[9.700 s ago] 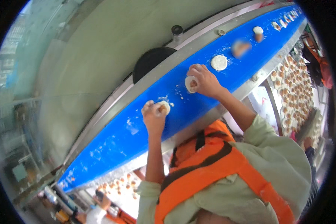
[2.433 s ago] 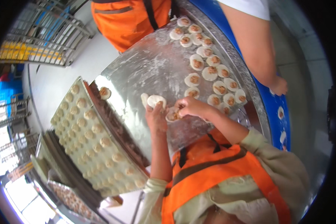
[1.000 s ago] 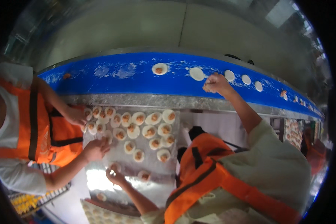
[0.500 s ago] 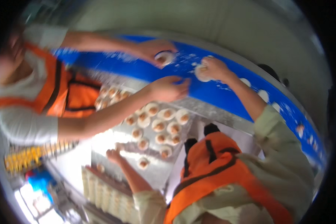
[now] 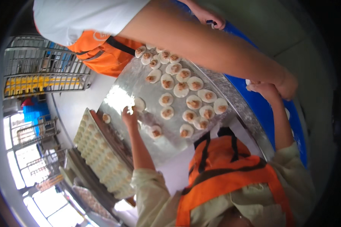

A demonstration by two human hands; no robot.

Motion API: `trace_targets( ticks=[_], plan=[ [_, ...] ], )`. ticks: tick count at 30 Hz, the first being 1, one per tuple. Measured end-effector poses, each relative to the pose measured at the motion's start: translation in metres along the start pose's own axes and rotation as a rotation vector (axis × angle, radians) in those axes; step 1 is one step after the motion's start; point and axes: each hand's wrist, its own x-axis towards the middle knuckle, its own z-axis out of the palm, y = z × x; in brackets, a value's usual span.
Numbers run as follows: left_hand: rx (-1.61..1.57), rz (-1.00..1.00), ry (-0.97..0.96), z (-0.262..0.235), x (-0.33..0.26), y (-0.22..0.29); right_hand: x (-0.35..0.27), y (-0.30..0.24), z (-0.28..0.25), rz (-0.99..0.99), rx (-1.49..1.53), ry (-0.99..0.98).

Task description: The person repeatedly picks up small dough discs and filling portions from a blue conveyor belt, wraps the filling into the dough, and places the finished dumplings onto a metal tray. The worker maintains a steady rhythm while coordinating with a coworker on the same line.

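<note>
Windows (image 5: pixel 37 164): bright, washed out, low at the far left
Rack (image 5: pixel 45 68): metal bars and shelves, yellow along the lower part; blue pile (image 5: pixel 36 112) just below
Near floor (image 5: pixel 70 100): pale and smooth, between rack and table
Tray (image 5: pixel 110 140): lying alongside the table's left end; covered with rows of pale rounds (image 5: pixel 98 153)
Co-worker (image 5: pixel 106 56): in white sleeve and orange apron, at the table's far side; one bare forearm reaching across to the belt, one hand (image 5: pixel 210 17) farther up
Left hand (image 5: pixel 129 116): low over the table, beside a glare patch; just beside a pale disc (image 5: pixel 139 104); fingers bent, cannot tell whether clamped on anything
Table (image 5: pixel 146 89): shiny steel, smeared with white powder; bearing filled discs (image 5: pixel 193 102), white with brown centres, mostly toward the right side, some overlapping
Stone edge (image 5: pixel 231 101): speckled grey, between table and belt
Right hand (image 5: pixel 264 90): over the belt, partly behind the co-worker's forearm; near a pale piece (image 5: pixel 248 82); cannot tell whether fingers apart or together
Belt (image 5: pixel 246 103): blue, curving down the right; more pale pieces lower down
Far floor (image 5: pixel 297 60): dull grey-green, beyond the belt
</note>
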Motion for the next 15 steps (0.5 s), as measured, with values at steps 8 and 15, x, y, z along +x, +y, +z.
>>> trace_targets(
  ticks=[8,15],
  plan=[
    [-0.313,0.073,-0.216,-0.013,0.021,0.03,0.011,-0.125,0.112,-0.298,0.421,-0.441],
    [-0.068,0.233,-0.357,-0.031,0.034,0.023,0.093,-0.196,0.254,-0.475,-0.075,-0.194]
  ],
)
